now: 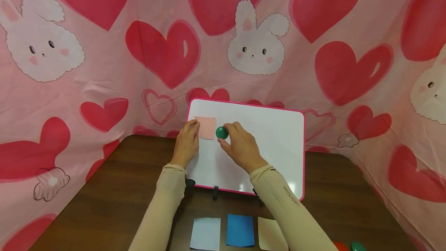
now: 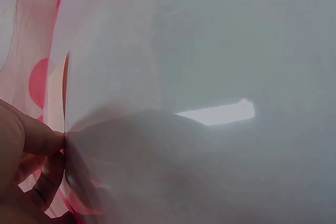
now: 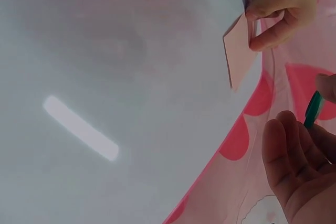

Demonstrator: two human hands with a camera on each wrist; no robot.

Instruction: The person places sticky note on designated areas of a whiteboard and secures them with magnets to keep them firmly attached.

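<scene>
A white board with a pink rim (image 1: 275, 146) stands tilted on the table. My left hand (image 1: 187, 144) pinches the left edge of a pink sticky note (image 1: 206, 128) against the board's upper left part. In the right wrist view the note's free corner (image 3: 237, 59) lifts slightly off the surface. Between thumb and fingertips, my right hand (image 1: 242, 147) holds a round green magnet (image 1: 221, 132) just right of the note. The right wrist view shows that magnet (image 3: 314, 108) edge-on, apart from the board. The left wrist view catches the left fingers (image 2: 44, 140) at the board's side edge.
On the dark wooden table (image 1: 115, 200), a pale blue note (image 1: 205, 233), a blue note (image 1: 240, 230) and a cream note (image 1: 271, 233) lie in front of the board. A red piece (image 1: 340, 246) and another green magnet (image 1: 357, 246) sit at the lower right. Patterned pink cloth (image 1: 115, 65) hangs behind.
</scene>
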